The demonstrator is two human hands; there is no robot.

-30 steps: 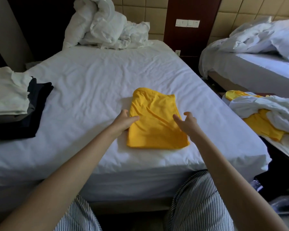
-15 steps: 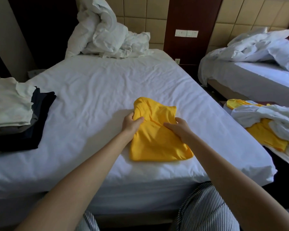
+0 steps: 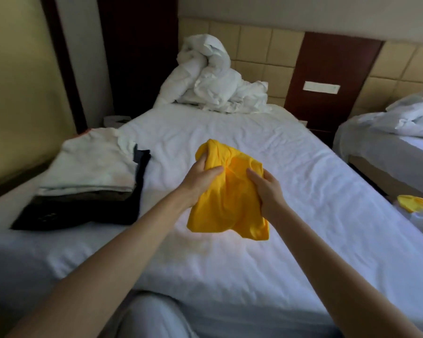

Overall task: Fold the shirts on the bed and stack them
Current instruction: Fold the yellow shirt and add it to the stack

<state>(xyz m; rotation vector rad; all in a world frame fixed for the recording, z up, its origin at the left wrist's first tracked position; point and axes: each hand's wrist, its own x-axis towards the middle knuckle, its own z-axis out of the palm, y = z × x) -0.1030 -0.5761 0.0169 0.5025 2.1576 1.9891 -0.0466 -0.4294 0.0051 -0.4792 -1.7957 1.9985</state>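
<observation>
White sheets, lightly creased, cover the bed [image 3: 230, 132], which fills most of the view beneath and beyond both hands. Above the sheet the left hand [image 3: 198, 181] and the right hand [image 3: 266, 189] hold a folded yellow shirt [image 3: 227, 208]. The left hand grips its upper left edge, with the thumb on top and the fingers curled round the cloth. The right hand grips the right side, and the lower part of the shirt hangs below both hands.

Left of the left hand, near the edge of the bed, sits a stack of folded clothes [image 3: 91, 167], pale pieces on top of dark ones. Beyond it are a yellowish wall [image 3: 17, 81] and a dark door frame.

Far beyond the hands, at the head of the bed, a white duvet [image 3: 210, 79] lies bunched in a heap against a padded tan headboard [image 3: 254, 52]. Beyond and right of the right hand, a dark wood panel [image 3: 327, 57] carries a white switch plate [image 3: 321, 87]. Further right stands a second bed [image 3: 388, 142] with rumpled white bedding, across a narrow gap from the first. Low to the right of the right hand, another yellow garment [image 3: 415, 203] shows at the picture's edge. Below the forearms a knee in pale trousers is blurred.
</observation>
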